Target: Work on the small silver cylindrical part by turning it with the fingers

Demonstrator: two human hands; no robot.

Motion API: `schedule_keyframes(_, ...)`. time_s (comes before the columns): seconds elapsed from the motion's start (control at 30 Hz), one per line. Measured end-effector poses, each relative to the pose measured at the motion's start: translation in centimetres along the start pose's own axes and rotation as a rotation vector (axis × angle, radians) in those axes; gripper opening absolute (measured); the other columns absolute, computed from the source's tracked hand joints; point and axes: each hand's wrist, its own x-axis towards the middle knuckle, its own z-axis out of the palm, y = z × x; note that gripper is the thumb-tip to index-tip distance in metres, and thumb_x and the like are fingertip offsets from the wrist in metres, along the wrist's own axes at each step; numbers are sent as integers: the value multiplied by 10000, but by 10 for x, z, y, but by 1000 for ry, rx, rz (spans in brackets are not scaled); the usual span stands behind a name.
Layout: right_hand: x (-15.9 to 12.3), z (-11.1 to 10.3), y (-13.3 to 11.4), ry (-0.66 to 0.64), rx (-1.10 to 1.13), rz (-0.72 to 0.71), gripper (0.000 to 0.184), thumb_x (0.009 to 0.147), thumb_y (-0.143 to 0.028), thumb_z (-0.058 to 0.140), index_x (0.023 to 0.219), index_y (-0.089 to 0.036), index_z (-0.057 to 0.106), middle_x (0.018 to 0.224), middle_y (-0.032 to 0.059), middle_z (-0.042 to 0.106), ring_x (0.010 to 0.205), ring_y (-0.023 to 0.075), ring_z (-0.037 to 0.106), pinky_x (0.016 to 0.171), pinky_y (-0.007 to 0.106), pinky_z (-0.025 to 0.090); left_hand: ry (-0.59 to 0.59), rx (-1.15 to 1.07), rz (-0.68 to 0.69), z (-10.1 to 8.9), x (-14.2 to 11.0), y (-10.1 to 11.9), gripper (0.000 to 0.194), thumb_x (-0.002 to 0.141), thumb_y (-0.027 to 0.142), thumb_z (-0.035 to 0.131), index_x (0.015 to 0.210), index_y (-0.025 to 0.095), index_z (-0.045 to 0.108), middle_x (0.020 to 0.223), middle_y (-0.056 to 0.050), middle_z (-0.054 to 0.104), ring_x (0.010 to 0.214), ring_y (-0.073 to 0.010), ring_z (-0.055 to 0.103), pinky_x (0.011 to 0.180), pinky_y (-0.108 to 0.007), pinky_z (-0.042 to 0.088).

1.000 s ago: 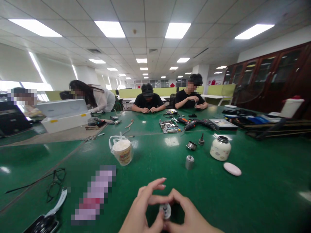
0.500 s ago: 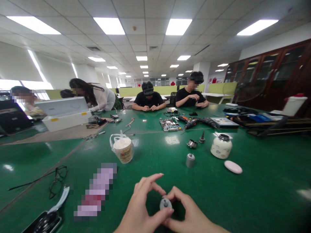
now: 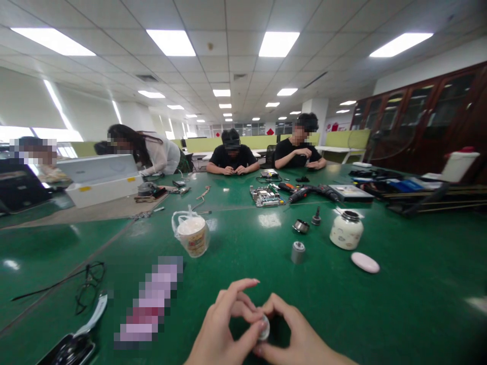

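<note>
Low in the middle of the view, a small round grey metal part [image 3: 264,328] is held between my two hands. My left hand [image 3: 227,324] pinches it with the thumb across its face and fingers at its top. My right hand [image 3: 292,327] has its forefinger and thumb closed at the part's right edge. My fingers cover much of it. Beyond my hands a grey metal cylinder [image 3: 298,252] stands upright on the table. Behind that are a metal ring-shaped part [image 3: 301,226] and a dark part with a shaft [image 3: 316,217].
On the green table [image 3: 236,238] are a bagged paper cup [image 3: 194,238], a cream jar [image 3: 346,230], a pink oval object [image 3: 365,262], a circuit board [image 3: 267,196] and a power drill [image 3: 299,194]. Eyeglasses [image 3: 87,289] lie left. Several people sit or lean at the table's far side.
The round metal part has turned, and its face with the central pin is now mostly hidden. My left thumb and fingers have closed further over it.
</note>
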Motion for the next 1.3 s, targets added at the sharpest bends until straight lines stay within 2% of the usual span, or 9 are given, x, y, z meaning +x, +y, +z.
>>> schedule_keyframes(0.17, 0, -2, -4, 12, -25, 24, 296, 644, -176, 764, 838, -200, 541, 856, -6, 654, 805, 180, 606, 734, 261, 449, 151, -101, 0, -15, 12, -2, 448, 826, 180, 676, 1223, 251, 481, 726, 44, 757, 807, -185, 736, 808, -303, 536)
schedule_keyframes(0.27, 0, -3, -9, 7, -30, 63, 309, 658, -188, 766, 867, -203, 539, 920, 17, 675, 888, 209, 626, 800, 288, 460, 263, 30, -129, -37, 22, -20, 371, 872, 252, 636, 1201, 226, 466, 845, -10, 791, 921, -235, 741, 940, -435, 494)
schedule_keyframes(0.4, -1, -3, -8, -2, -34, 61, 323, 655, -198, 771, 880, -211, 540, 948, 26, 685, 934, 228, 640, 828, 300, 467, 72, 205, -219, -46, 20, -54, 371, 852, 222, 621, 1193, 232, 476, 806, -29, 815, 1064, -280, 700, 953, -515, 480)
schedule_keyframes(0.57, -1, -3, -5, -2, -47, 70, 318, 663, -218, 770, 883, -212, 542, 945, 31, 690, 934, 233, 641, 827, 305, 467, 38, 301, -221, -41, 15, -69, 498, 848, 200, 614, 1313, 206, 437, 911, -57, 817, 1159, -295, 648, 1018, -583, 411)
schedule_keyframes(0.7, -1, -4, -7, -21, -26, 82, 330, 638, -207, 773, 878, -203, 547, 943, 35, 683, 911, 229, 636, 827, 307, 459, 31, 226, -248, -41, 18, -57, 487, 832, 242, 653, 1285, 212, 477, 882, -43, 821, 1129, -290, 674, 1018, -549, 445)
schedule_keyframes(0.8, 0, -4, -5, -32, -17, 95, 346, 615, -212, 787, 863, -196, 545, 915, 27, 670, 869, 216, 625, 794, 294, 455, 49, 67, -231, -35, 14, -32, 410, 868, 269, 639, 1249, 250, 488, 916, -20, 817, 1001, -238, 740, 953, -423, 532)
schedule_keyframes(0.97, 0, -2, 0, -2, -9, 71, 329, 615, -209, 779, 832, -204, 531, 845, -11, 647, 794, 182, 596, 717, 259, 431, -36, -114, -101, -12, 1, 6, 278, 868, 198, 649, 1097, 270, 508, 909, 2, 816, 840, -172, 773, 794, -244, 579)
schedule_keyframes(1.1, 1, -1, -1, -10, 28, 35, 304, 632, -196, 771, 826, -204, 537, 835, -22, 657, 783, 171, 599, 721, 253, 430, -4, -159, -71, -4, -3, 8, 212, 855, 211, 667, 1016, 261, 539, 889, -4, 816, 821, -182, 775, 773, -237, 584)
schedule_keyframes(1.3, 3, -1, -1, -4, 29, 45, 292, 626, -200, 770, 820, -196, 552, 813, -23, 632, 760, 166, 580, 692, 249, 425, -30, -110, -25, -6, -3, 7, 283, 851, 175, 627, 1097, 276, 530, 906, -11, 815, 846, -187, 772, 831, -260, 577)
